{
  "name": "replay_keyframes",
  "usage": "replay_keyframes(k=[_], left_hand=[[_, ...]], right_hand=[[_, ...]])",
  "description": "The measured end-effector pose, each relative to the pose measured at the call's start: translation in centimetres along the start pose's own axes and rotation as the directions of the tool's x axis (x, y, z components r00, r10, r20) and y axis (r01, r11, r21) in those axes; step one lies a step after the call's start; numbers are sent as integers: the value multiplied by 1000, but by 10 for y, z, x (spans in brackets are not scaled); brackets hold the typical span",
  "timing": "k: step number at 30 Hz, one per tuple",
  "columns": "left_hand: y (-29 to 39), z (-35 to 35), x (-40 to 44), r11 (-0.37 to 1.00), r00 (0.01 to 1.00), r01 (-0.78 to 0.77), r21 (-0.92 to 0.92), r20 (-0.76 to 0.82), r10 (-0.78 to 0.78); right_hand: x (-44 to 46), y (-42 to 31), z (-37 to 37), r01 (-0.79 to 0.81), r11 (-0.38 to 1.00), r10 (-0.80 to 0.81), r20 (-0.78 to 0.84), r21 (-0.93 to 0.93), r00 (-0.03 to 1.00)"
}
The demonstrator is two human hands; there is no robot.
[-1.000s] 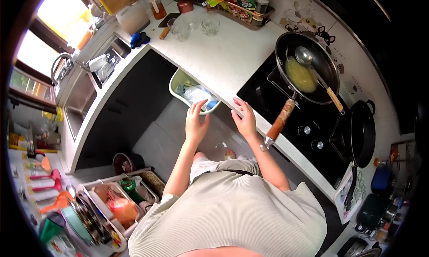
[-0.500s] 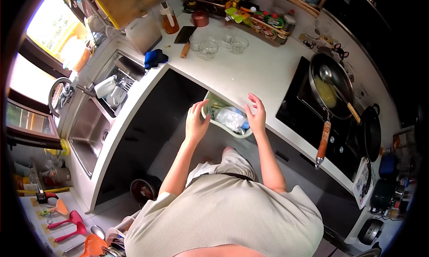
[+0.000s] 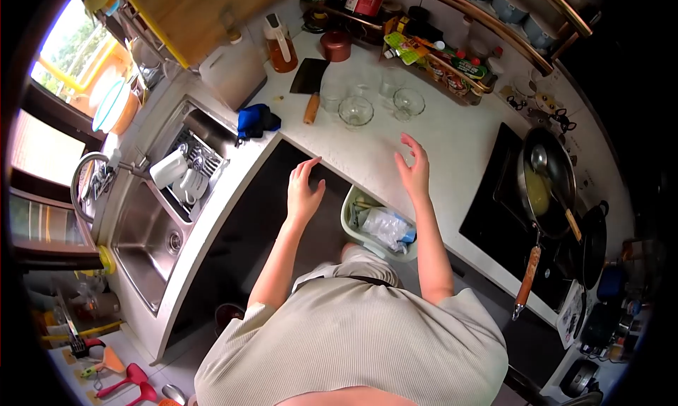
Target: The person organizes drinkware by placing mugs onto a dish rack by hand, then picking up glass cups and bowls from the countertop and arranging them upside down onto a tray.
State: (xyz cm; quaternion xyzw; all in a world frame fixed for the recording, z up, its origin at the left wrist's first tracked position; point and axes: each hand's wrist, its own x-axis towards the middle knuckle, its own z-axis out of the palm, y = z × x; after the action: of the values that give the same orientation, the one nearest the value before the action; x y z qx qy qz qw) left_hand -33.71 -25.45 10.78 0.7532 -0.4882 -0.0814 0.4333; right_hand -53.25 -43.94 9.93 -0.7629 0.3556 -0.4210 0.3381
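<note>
My left hand [image 3: 304, 192] hovers by the counter's front edge with fingers apart, holding nothing. Over the white countertop [image 3: 367, 151], my right hand [image 3: 415, 169] is raised, also empty with its fingers spread. Between and below the hands is a pale green bin [image 3: 348, 226] containing a crumpled clear plastic bag [image 3: 386, 227] and other waste. Beyond them on the counter stand a clear glass bowl [image 3: 355, 111] and a second glass bowl [image 3: 409, 104], with clear drinking glasses behind. A cleaver [image 3: 309, 77] with a wooden handle lies left of the bowls.
To the right, a wok [image 3: 526, 194] holding yellowish liquid and a ladle [image 3: 539, 160] sits on the black cooktop [image 3: 487, 208]; its handle juts past the counter edge. A steel sink [image 3: 145, 229] is at left. A blue cloth [image 3: 258, 121] lies near the counter corner.
The view has shifted, so the bin sits lower and farther right in it. My right hand has moved up over the countertop; both hands stay empty.
</note>
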Motion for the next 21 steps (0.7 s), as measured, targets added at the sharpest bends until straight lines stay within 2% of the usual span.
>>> replay_keyframes(k=[5,8,11,14,17,19,21], left_hand=[[-18,10,51,1000,1000,-15,6,-12,15],[-26,13,75,1000,1000,1,-2,15,-1],[-41,17,98,999,1000,-17,-28,20,18],[-53,22,125,999,997,33,-20,65,-32],[-71,33,154,998,997,-49,31,56,47],[-82,40,177,993,992,-103,57,75,99],[-89,46,197,991,991,-89,98,105,79]], right_hand=[[63,14,7,-8,996,8,6,-94,1000],[92,48,20,18,992,-22,-32,-128,999],[120,48,28,-1,956,-11,-39,-294,999],[144,59,40,-66,915,54,-40,-397,998],[170,74,46,9,917,-18,-18,-399,1000],[184,75,47,-36,891,61,40,-453,997],[196,80,48,-53,855,109,80,-516,991]])
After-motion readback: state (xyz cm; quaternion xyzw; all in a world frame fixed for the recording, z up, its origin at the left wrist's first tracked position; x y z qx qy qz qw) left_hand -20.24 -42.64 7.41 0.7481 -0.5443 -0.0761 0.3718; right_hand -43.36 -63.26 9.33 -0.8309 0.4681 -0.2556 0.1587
